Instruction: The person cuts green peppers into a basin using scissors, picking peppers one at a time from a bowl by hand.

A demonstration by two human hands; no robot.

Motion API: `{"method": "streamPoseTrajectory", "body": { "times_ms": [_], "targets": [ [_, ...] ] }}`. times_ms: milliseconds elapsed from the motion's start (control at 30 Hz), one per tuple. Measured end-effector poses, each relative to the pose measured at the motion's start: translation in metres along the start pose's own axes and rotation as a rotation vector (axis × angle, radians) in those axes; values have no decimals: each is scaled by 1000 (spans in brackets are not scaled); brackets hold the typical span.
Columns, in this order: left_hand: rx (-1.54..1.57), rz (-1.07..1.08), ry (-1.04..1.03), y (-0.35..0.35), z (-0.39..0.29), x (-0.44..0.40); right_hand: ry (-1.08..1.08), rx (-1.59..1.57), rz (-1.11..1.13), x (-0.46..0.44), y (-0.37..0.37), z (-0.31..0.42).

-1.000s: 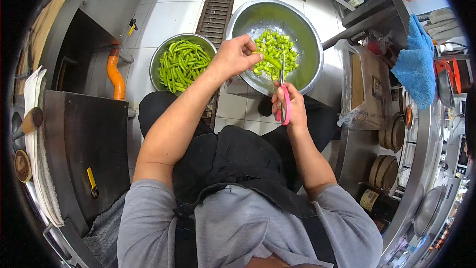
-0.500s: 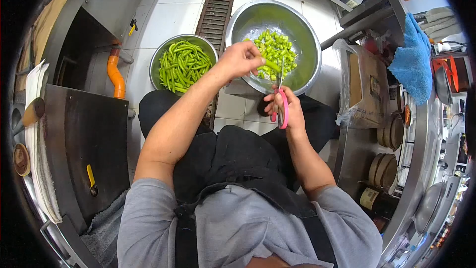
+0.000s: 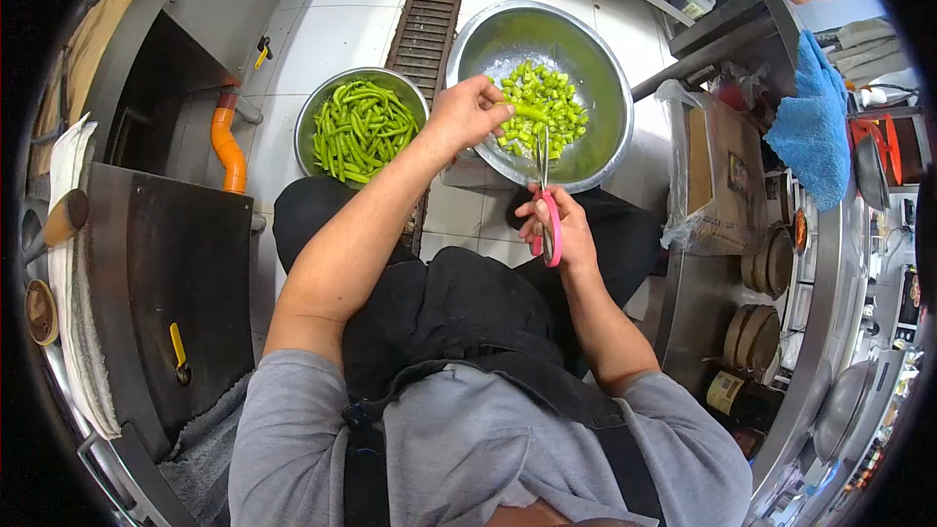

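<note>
My left hand pinches a green chili pepper over the near left side of a large steel bowl. Chopped green pepper pieces lie in that bowl. In my right hand is a pair of pink-handled scissors, its fingers closed around the handles. The blades point away from me, and their tips reach close to the pepper; whether they touch it I cannot tell. Left of the large bowl, a smaller steel bowl holds a heap of whole green peppers.
A rusty drain grate runs across the white tiled floor between the bowls. On the right are a plastic-wrapped cardboard box and a blue cloth. An orange pipe bends down beside the metal cabinet on the left.
The scissors have swung slightly left, and their blades look closer together. The pepper in my left hand is now held more level. My right hand has dropped slightly toward me.
</note>
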State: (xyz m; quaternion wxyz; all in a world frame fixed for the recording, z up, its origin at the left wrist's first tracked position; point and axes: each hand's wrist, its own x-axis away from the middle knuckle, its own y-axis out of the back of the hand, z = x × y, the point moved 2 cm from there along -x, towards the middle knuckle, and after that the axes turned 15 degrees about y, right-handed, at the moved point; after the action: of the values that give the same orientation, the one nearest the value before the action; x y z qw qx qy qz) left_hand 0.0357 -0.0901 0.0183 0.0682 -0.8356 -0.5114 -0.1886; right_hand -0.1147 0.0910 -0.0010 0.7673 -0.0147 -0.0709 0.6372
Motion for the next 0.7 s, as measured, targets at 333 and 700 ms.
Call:
{"method": "streamPoseTrajectory", "body": {
  "times_ms": [333,700],
  "targets": [
    [-235,212,-63,-9,4,4,41,85,-60,-14,-3,15],
    [-243,54,-61,-12,11,1,-14,19,22,3,4,-6]
  ]
}}
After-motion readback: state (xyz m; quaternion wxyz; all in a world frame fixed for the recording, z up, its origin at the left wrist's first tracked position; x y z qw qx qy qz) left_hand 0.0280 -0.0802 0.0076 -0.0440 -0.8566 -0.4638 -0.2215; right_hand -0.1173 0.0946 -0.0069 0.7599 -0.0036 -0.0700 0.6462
